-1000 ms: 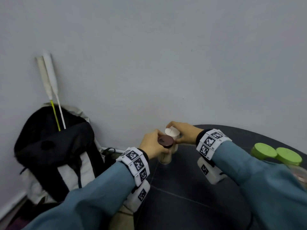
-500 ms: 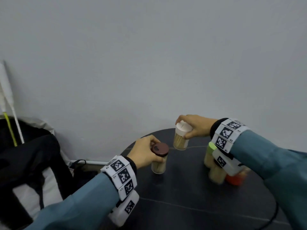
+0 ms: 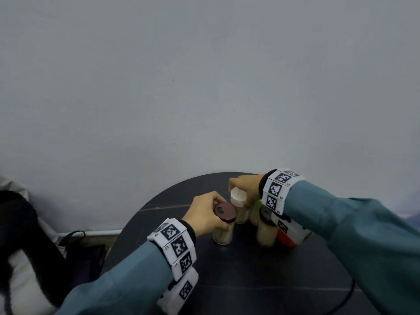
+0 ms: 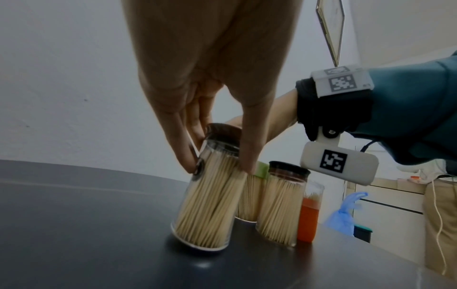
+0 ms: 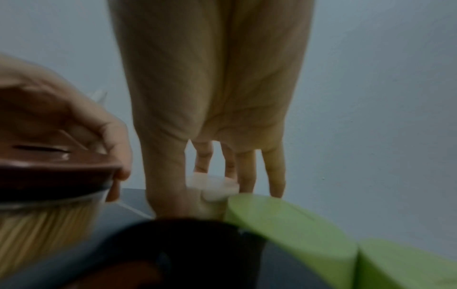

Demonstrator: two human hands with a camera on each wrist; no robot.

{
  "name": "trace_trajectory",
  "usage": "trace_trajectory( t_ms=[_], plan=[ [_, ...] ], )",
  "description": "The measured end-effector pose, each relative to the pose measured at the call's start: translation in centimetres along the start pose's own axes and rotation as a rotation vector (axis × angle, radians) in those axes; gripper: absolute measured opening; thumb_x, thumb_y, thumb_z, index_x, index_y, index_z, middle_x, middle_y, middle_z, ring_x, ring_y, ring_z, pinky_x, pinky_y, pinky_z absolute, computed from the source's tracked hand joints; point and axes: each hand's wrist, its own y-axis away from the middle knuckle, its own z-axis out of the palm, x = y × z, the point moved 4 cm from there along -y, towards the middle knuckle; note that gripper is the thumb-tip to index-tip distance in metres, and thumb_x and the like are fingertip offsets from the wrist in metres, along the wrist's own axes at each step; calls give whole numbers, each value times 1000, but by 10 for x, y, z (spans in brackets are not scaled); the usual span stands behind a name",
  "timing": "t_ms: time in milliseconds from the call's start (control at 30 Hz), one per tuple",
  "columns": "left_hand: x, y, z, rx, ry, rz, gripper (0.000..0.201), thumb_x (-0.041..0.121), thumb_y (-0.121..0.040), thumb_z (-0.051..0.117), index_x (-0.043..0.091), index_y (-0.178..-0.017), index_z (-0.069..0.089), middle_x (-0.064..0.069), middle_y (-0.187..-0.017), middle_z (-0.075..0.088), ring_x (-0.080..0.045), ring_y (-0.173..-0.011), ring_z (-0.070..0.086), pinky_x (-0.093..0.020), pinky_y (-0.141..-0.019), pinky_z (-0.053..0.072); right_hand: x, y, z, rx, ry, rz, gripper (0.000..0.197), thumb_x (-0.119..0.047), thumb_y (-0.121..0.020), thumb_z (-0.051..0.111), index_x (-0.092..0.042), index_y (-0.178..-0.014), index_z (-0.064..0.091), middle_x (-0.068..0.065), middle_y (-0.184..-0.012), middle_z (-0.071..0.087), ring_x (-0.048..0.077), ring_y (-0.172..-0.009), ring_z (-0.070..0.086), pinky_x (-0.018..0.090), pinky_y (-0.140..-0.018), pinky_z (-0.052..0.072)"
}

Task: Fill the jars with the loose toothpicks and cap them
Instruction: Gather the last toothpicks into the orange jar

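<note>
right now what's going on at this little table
A person is setting down capped jars of toothpicks on a round black table. The left hand grips the brown-lidded jar, tilted with its base on the table. The right hand holds the white-lidded jar beside other filled jars.

Green-capped clear toothpick jar [image 4: 252,197]: mostly hidden behind the tilted brown-lidded jar [image 4: 210,197]. Black bag [image 3: 20,237] left of the round dark table [image 3: 250,280]: cut by frame edge. Right-wrist view blurred; white-capped jar's [image 5: 212,187] body hidden.
</note>
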Motion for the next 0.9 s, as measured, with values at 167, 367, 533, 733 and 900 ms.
trace_trajectory(
  t_ms=[167, 367, 533, 733, 900],
  plan=[
    [3, -3, 10, -21, 7, -9, 51, 9, -62, 85, 17, -104, 57, 2, -100, 62, -12, -91, 59, -15, -72, 47, 5, 6, -1, 18, -37, -9, 73, -16, -78, 73, -13, -137, 31, 10, -137, 43, 26, -124, 44, 40, -103, 39],
    [12, -5, 28, -7, 95, -28, 59, 9, -60, 86, 15, -106, 50, 9, -93, 56, -2, -81, 54, -12, -68, 46, 28, 41, -12, 148, -199, -7, 74, -24, -83, 69, -10, -142, 27, 11, -145, 35, 24, -131, 36, 30, -103, 32],
    [20, -6, 36, 75, 61, -62, 77, 17, -53, 92, 16, -108, 39, -6, -114, 46, -20, -102, 53, -23, -78, 45, 53, 68, 7, 93, -298, 58, 102, -29, -71, 80, -16, -146, 13, 7, -151, 23, 23, -136, 29, 34, -111, 30],
    [31, -4, 36, 67, -53, -73, 124, 30, -50, 93, 21, -144, 13, -9, -133, 17, -27, -132, 23, -37, -109, 32, 74, 82, 48, -38, -166, 198, 139, -30, -56, 89, -25, -146, -17, 8, -155, -6, 28, -143, 15, 48, -111, 30],
    [46, -10, 47, -37, -238, -34, 112, 64, -69, 69, 31, -151, 1, -3, -157, -11, -24, -144, -10, -52, -117, 10, 77, 84, 68, -20, -162, 261, 143, -24, -57, 88, -25, -143, -27, 14, -154, -16, 34, -143, 15, 52, -109, 31]
  ],
)
